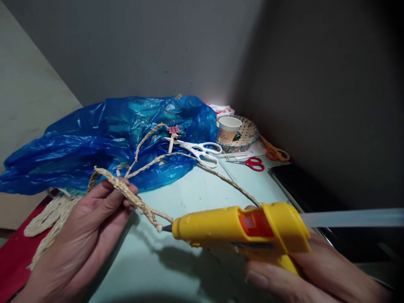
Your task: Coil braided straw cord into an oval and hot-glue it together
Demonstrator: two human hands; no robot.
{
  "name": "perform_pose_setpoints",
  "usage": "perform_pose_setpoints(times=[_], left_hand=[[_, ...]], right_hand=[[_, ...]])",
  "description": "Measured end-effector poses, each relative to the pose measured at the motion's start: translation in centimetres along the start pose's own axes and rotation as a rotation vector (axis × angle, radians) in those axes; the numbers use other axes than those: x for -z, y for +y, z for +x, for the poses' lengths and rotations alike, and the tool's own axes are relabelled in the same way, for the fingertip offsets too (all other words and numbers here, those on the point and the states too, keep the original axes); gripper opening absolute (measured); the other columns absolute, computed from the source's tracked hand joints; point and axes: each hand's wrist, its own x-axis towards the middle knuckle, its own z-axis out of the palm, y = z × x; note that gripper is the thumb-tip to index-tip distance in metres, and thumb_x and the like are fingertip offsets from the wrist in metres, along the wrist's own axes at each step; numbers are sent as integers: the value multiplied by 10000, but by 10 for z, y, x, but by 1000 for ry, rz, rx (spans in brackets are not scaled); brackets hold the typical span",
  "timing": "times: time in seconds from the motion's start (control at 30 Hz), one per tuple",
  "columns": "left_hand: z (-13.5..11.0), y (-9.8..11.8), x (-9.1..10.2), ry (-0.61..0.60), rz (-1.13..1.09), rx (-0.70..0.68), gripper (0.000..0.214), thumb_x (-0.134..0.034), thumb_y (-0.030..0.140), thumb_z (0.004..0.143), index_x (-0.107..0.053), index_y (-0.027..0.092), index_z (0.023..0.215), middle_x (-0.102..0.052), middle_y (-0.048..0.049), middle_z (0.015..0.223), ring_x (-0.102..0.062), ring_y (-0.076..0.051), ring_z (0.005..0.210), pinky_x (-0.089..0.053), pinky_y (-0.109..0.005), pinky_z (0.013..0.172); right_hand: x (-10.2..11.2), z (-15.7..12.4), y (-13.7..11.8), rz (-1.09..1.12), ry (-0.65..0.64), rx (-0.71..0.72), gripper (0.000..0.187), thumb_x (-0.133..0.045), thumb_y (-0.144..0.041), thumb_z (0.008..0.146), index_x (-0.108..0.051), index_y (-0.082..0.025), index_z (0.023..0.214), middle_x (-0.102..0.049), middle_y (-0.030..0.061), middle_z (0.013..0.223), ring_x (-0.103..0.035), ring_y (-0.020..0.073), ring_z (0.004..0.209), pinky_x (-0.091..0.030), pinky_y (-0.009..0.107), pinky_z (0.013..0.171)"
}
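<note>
Gripping a braided straw cord between thumb and fingers, the person's left hand appears in the head view at left, above a pale green tabletop; the cord's thicker stretch slants down toward the right, in front of a blue plastic bag; the right hand is wrapped around a yellow glue gun, whose dark nozzle points left at the cord's lower end, though whether it touches cannot be told; a translucent glue stick juts from the gun's rear.

Beyond the hands, thinner strands run up to a pink binder clip by the bag and across toward the gun; white scissors lie beside the clip, red-handled scissors to their right; farther back, a paper cup stands in a shallow woven basket; a pale braided bundle lies behind the left hand.
</note>
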Motion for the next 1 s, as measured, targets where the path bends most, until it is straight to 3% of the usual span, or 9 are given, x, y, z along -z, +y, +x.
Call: perform_pose_setpoints(times=[0.1, 0.2, 0.3, 0.57, 0.7, 0.8, 1.0], left_hand=[[0, -1, -1, -2, 23, -8, 185, -673, 102, 843, -735, 268, 792, -702, 22, 741, -709, -109, 650, -610, -151, 704], [0, -1, -4, 8, 51, -4, 209, -653, 124, 867, -746, 299, 800, -726, 34, 762, -722, -112, 691, -599, -140, 753], [0, -2, -6, -7, 102, 27, 198, -655, 140, 869, -754, 298, 804, -727, 28, 767, -723, -131, 720, -599, -133, 710], [-10, -2, -9, -5, 127, 106, 164, -677, 77, 825, -723, 220, 760, -690, 7, 741, -671, -114, 662, -604, -165, 664], [-15, -3, -15, -14, 97, 173, 203, -617, -7, 835, -701, 166, 772, -694, -32, 744, -668, -127, 670, -605, -198, 634], [-16, -5, -14, -53, 71, 177, 176, -662, -4, 791, -705, 165, 766, -688, -36, 731, -660, -137, 673, -607, -210, 634], [-16, -8, -11, -42, 113, 194, 108, -720, 67, 736, -720, 172, 709, -671, -31, 704, -622, -130, 642, -600, -196, 624]], right_hand=[[1, -1, 0, 13, -24, -24, 503, -503, -723, 880, -806, -371, 1073, -816, 5, 860, -775, 227, 693, -637, 227, 704], [2, 2, -7, 3, -50, -43, 413, -588, -642, 867, -705, -472, 1224, -812, -42, 1000, -787, 249, 775, -652, 247, 672], [2, 5, -14, 1, -51, -81, 389, -623, -631, 838, -697, -519, 1203, -808, -60, 986, -782, 264, 764, -664, 273, 648], [2, 5, -18, 12, -14, -22, 351, -597, -611, 880, -692, -506, 1202, -774, -22, 796, -725, 232, 623, -648, 282, 598], [3, 6, -19, 28, -8, 5, 359, -591, -580, 910, -678, -484, 1244, -771, -6, 801, -708, 203, 586, -598, 234, 486], [3, 10, -19, 24, 17, 11, 353, -601, -579, 904, -683, -487, 1235, -774, -5, 819, -704, 192, 573, -547, 205, 405], [3, 13, -19, 50, 12, 32, 332, -623, -562, 900, -694, -482, 1214, -780, -15, 842, -704, 184, 570, -534, 194, 393]])
